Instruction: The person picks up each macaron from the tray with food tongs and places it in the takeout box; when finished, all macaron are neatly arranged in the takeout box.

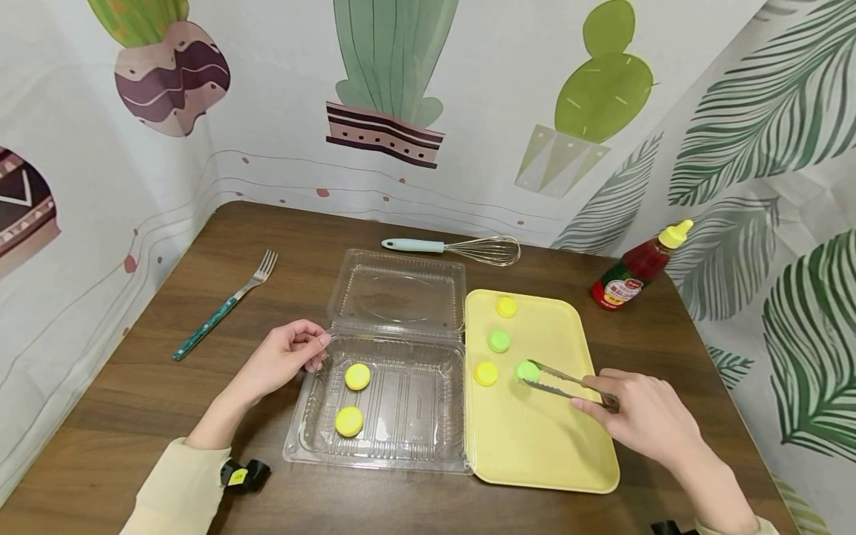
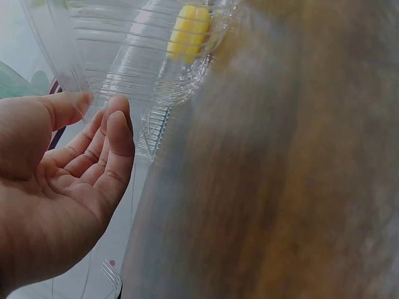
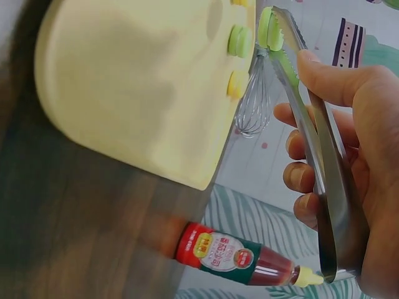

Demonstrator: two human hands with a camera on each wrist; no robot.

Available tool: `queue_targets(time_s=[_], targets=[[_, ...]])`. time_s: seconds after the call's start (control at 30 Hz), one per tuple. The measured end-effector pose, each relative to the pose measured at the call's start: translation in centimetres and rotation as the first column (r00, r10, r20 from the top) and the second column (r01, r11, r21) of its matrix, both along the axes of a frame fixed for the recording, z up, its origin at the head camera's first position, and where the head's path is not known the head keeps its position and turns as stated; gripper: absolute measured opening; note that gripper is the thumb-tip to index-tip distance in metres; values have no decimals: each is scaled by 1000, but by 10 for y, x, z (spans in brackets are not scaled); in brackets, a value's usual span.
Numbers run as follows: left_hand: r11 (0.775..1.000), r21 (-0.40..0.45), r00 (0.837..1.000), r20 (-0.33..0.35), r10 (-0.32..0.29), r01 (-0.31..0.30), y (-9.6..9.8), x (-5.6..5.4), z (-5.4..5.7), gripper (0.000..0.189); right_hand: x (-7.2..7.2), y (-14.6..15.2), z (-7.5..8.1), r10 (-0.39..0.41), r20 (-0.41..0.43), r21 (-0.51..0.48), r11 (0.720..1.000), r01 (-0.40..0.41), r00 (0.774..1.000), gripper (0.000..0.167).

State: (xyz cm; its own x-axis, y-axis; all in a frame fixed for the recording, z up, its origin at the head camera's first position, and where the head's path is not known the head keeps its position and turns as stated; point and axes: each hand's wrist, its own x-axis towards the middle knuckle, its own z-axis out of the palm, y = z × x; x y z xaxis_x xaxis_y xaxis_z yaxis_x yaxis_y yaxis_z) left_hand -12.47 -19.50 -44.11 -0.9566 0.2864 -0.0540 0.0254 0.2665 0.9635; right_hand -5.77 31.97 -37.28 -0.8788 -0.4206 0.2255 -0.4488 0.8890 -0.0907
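My left hand pinches the left rim of an open clear plastic container, near its hinge; in the left wrist view the thumb and fingertips meet at the edge. Two yellow macarons, one farther back and one nearer, sit in the left part of its base. Metal tongs are gripped in my right hand, and their tips hold a green macaron over the yellow tray. On that tray lie two yellow macarons and another green macaron.
Behind the container's raised lid lies a whisk with a pale blue handle. A fork with a teal handle is at the left. The red sauce bottle stands beyond the tray's right back corner, near the patterned cloth backdrop.
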Motion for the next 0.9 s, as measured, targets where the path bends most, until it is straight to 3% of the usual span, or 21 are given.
queue_targets(time_s=[0.9], targets=[[1000, 4, 1000, -17, 4, -4, 1, 0, 1, 21, -28, -36, 20, 124, -59, 17, 992, -123, 991, 25]])
